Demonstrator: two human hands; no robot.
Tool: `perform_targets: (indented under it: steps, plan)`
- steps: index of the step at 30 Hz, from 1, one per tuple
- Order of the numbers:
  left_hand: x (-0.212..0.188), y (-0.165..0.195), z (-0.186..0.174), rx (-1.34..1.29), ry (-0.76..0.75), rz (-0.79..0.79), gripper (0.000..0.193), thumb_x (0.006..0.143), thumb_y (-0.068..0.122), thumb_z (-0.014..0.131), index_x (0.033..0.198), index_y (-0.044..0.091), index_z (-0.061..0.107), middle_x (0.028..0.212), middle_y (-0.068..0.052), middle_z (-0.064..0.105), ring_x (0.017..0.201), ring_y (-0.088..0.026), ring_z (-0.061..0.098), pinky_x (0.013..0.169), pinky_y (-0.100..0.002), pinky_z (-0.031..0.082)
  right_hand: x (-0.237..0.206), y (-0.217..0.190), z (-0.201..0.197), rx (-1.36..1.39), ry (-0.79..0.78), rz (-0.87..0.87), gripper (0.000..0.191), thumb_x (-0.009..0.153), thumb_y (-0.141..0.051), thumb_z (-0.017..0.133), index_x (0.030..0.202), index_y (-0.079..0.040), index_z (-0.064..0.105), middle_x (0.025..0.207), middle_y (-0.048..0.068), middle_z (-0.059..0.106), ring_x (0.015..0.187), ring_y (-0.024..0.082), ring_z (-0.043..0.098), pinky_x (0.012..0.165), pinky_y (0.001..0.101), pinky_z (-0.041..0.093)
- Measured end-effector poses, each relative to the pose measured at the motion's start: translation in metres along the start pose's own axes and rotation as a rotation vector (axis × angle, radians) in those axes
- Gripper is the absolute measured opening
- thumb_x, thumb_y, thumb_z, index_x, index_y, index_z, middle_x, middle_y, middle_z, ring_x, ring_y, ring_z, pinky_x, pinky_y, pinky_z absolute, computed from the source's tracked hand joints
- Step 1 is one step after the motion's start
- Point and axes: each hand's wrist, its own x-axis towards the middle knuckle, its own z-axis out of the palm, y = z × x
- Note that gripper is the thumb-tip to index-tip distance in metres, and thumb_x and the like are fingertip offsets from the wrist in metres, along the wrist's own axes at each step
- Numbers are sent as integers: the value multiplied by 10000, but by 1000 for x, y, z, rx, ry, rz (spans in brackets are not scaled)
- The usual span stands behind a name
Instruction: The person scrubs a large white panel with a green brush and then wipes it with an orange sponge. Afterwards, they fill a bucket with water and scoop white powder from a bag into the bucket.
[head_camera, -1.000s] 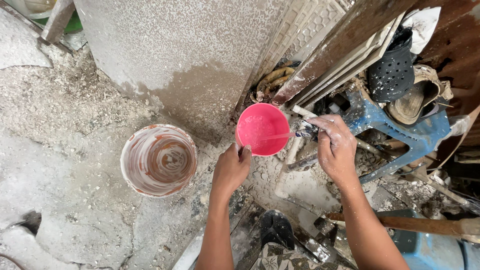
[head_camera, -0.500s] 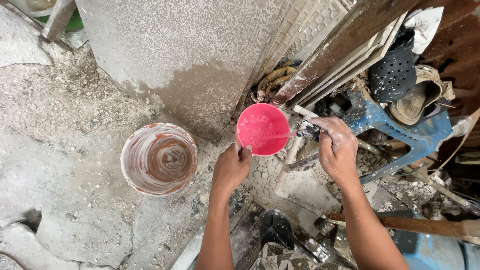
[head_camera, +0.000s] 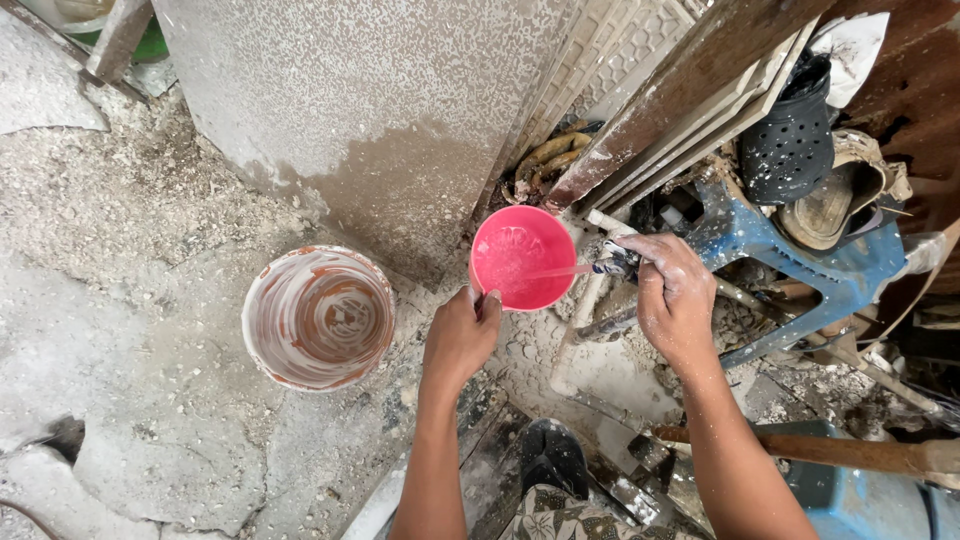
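Fingers first: left hand (head_camera: 462, 335) has them curled over the near rim of the pink cup (head_camera: 522, 257), thumb on one side, the rest pinching the lip from the other. Right hand (head_camera: 677, 297) is wrapped shut around the tap (head_camera: 612, 263), fingers pressed together on it, and a thin stream runs sideways from it into the cup. I think I'm gripping the valve itself, but my knuckles hide it, so can't swear to that.

Worries from here, nearest out:

- That left pinch is only on the rim. As the cup gets heavier it could tip away from my thumb and dump onto the dusty floor (head_camera: 150, 430) and my sandal (head_camera: 552, 458) right under my wrists.
- Stream is landing near the far wall of the cup, just past my fingertips. If the cup drifts a little toward me, the water misses.
- Both hands are chalky with powder, so wet plus dust means a slippery grip on both the rim and the tap.
- Left of my left fingers, well apart, sits the white bucket (head_camera: 318, 317) streaked with orange-brown residue; nothing threatening there.
- Beyond my right fingers, the blue plastic frame (head_camera: 800, 255) and the leaning boards (head_camera: 700, 110) crowd the tap, so a jerk of my elbow could knock into that pile.
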Motion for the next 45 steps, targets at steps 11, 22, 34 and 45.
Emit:
perform_targets:
  steps: [11,22,34,45]
  plan:
    - [-1,2,0,7,-19,-32,316,1009,303,518,976,27,668,634,-103,672,499,-202,621,527,-406,465,0,0,1,18,4,12,345,934,64,475,1152,-29,725,1069,146,721,946,290,704,859,377,544]
    - [-4,4,-2,5,-3,-14,346,1006,333,525,968,22,672,629,-130,671,508,-226,635,536,-415,468,1,-1,-1,49,-16,21,354,933,72,463,1142,-33,729,1034,143,715,910,286,695,834,373,538]
    - [1,-5,4,9,-24,-11,339,1004,314,518,927,16,661,583,-90,640,453,-185,594,478,-389,448,-6,19,1,202,-73,-16,317,901,117,437,911,-52,705,988,72,703,962,219,667,888,356,541]
    - [2,-4,4,-9,7,8,349,989,323,539,873,10,641,589,-116,641,457,-197,603,494,-396,460,-21,35,2,344,-21,14,295,870,165,456,732,-35,624,1111,69,616,1146,239,626,972,365,510]
